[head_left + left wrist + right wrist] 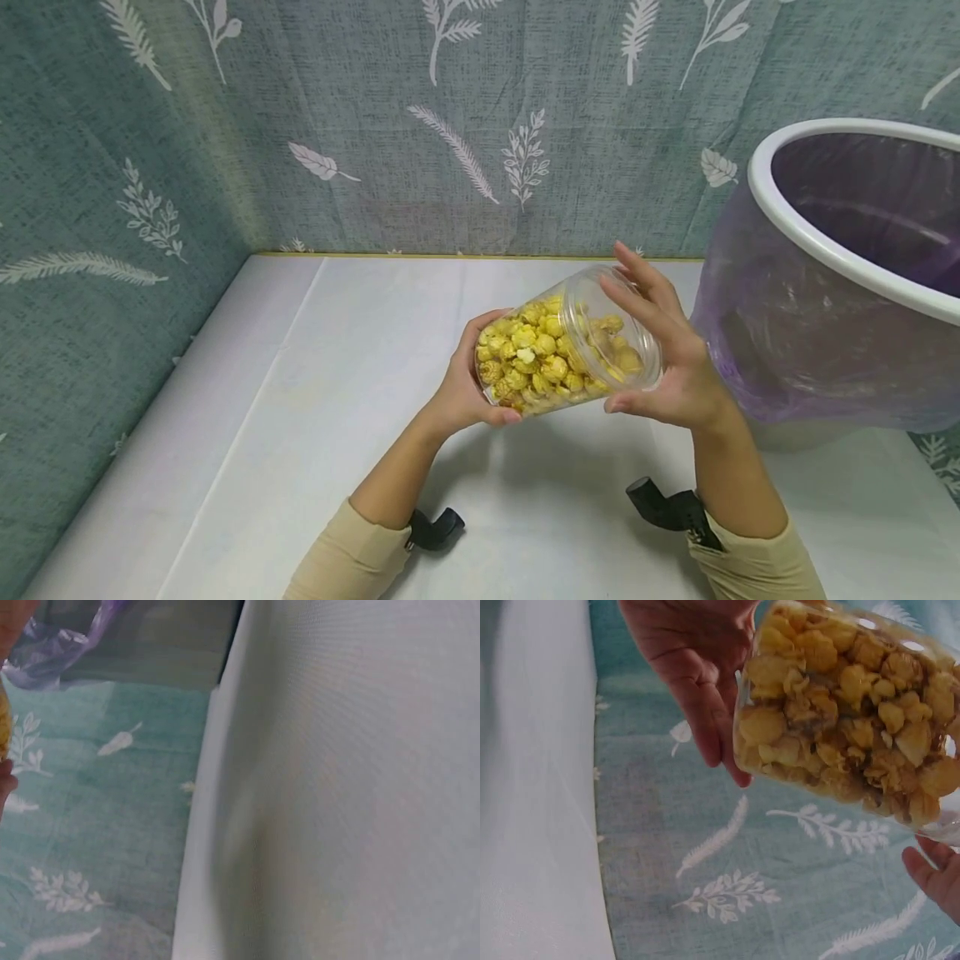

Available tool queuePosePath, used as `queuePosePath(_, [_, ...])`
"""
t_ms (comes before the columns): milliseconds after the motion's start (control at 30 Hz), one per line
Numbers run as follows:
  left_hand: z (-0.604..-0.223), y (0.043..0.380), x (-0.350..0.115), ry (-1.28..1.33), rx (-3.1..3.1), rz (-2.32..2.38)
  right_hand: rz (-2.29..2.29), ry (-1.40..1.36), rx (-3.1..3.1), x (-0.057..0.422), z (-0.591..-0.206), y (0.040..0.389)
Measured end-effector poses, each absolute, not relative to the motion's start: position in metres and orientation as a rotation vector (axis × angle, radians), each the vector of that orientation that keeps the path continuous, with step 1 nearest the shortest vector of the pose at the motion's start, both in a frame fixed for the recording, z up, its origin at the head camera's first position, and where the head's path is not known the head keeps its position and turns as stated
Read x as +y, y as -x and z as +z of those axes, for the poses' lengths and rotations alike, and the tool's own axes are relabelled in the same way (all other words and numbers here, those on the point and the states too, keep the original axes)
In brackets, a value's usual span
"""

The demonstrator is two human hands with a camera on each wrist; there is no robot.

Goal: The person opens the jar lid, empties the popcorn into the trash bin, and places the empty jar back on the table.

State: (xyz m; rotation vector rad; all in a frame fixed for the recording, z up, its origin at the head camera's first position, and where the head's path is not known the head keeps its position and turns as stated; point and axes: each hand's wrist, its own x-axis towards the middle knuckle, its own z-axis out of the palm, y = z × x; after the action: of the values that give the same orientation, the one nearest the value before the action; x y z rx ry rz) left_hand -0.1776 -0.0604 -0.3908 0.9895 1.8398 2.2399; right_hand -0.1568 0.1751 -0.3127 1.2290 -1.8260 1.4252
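Observation:
A clear plastic jar [536,354] of yellow popcorn is held tilted above the white table, its clear wide end [637,350] toward the right. My left hand [465,379] grips the base end, thumb along the lower side. Around the other end, my right hand [678,367] spreads fairly straight fingers and thumb; whether they press on it is hard to tell. The right wrist view shows the popcorn jar [847,712] close up, with left-hand fingers [712,727] behind its base. Only a sliver of popcorn [4,724] appears in the left wrist view.
To the right stands a bin with a white rim [825,242] and a purple bag lining [750,333]. Green leaf-patterned cloth [375,125] covers the walls behind and left of the white table [337,375]. Black wrist cameras [438,529] sit at both sleeves.

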Motion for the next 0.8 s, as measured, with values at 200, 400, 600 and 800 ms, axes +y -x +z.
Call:
queuePosePath(200, [-0.391,0.176,-0.057,-1.023,1.891,2.360,1.521,-1.032,-1.954,0.173,-0.314,0.148])
queuePosePath(400, [-0.391,0.173,-0.054,-1.151,2.010,2.392,1.582,-0.837,-2.007,0.162,-0.314,0.139])
queuePosePath(600, [-0.390,0.172,-0.053,-1.315,2.072,2.343,1.587,-0.711,-1.968,0.158,-0.314,0.134])
queuePosePath(800, [-0.391,0.174,-0.053,-1.307,2.110,2.308,1.601,-0.700,-1.973,0.159,-0.312,0.134])
